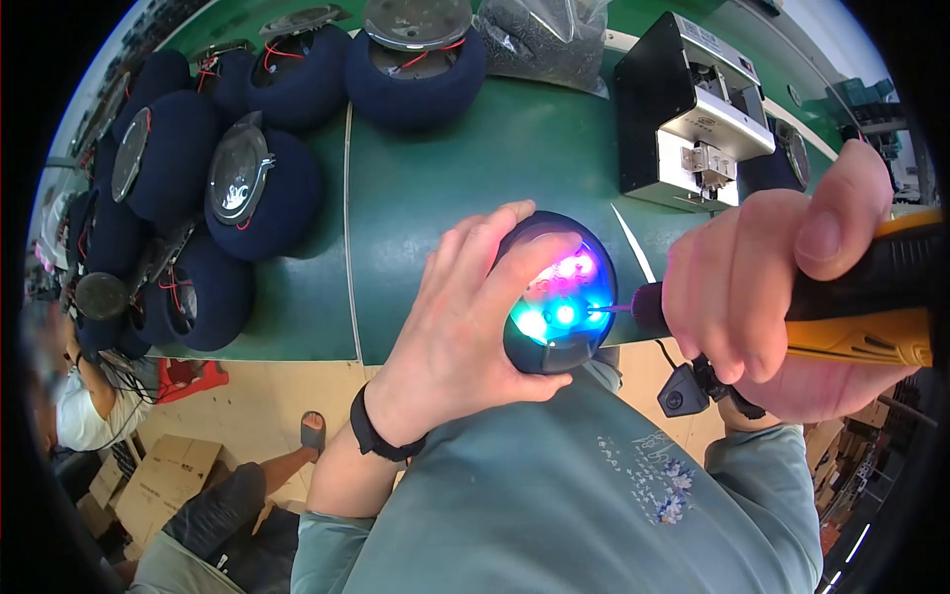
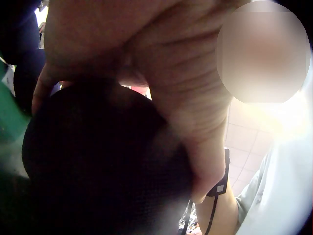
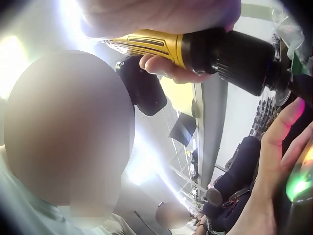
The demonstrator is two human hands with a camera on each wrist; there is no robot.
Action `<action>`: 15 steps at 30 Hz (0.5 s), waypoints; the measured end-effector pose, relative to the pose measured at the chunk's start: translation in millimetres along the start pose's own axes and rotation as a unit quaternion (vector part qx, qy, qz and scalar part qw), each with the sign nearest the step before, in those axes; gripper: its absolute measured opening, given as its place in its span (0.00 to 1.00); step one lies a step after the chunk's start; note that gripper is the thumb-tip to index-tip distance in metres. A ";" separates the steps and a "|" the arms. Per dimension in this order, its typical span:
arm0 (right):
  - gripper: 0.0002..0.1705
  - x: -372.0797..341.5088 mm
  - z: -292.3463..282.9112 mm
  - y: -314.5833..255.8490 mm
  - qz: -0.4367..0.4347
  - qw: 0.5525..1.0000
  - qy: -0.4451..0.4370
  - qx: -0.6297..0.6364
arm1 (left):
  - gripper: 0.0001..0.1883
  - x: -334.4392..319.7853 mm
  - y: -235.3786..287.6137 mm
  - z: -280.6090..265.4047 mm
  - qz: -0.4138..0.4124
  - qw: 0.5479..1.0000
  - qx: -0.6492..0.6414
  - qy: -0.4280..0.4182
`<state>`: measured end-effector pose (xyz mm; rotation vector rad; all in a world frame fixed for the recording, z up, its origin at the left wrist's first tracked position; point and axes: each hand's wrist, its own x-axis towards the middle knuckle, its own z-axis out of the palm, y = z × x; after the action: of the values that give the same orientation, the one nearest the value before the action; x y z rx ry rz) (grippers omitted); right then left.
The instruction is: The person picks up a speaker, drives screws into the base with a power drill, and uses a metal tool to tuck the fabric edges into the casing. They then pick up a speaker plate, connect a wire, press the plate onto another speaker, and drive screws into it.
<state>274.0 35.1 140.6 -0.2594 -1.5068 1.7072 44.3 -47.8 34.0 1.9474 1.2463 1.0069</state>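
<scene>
My left hand grips a round dark device from its left side, fingers over the top and thumb along the lower edge. Pink, blue and cyan lights glow on the face turned to the right. In the left wrist view the dark rounded body fills the space under the palm. A yellow and black power screwdriver is in my right hand, fingers wrapped round its front part. Its thin bit points left, the tip right at the lit face. The screwdriver's black collar shows in the right wrist view.
Several dark fabric-covered round housings with red wires and loose discs crowd the green table at left. A bag of black granules and a black and silver machine stand at the back. Another person sits beyond, left.
</scene>
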 end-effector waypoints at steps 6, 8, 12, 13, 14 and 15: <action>0.26 -6.2 -8.2 -1.8 0.012 0.998 -0.058 -0.011 | 0.49 -9.9 -6.4 7.2 0.021 0.999 0.023 -0.009; 0.26 -7.6 -14.3 -5.0 0.015 0.995 -0.101 -0.022 | 0.47 -14.1 -12.3 11.1 0.059 0.996 0.062 0.026; 0.26 -11.8 -26.4 -12.7 0.018 0.982 -0.185 -0.043 | 0.43 -19.3 -4.3 21.3 0.061 0.982 0.167 0.069; 0.26 -13.2 -28.9 -14.4 0.018 0.977 -0.205 -0.049 | 0.43 -20.4 -5.4 23.0 0.061 0.982 0.166 0.069; 0.26 -14.2 -31.1 -15.9 0.019 0.973 -0.225 -0.055 | 0.42 -21.3 -7.4 24.9 0.076 0.978 0.179 0.077; 0.26 -15.5 -32.3 -16.6 0.019 0.968 -0.244 -0.061 | 0.42 -22.1 -8.5 26.3 0.090 0.974 0.192 0.085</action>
<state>311.6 47.1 141.6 0.0804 -1.9774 1.7930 56.7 -67.4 7.3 2.3447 1.4667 1.1064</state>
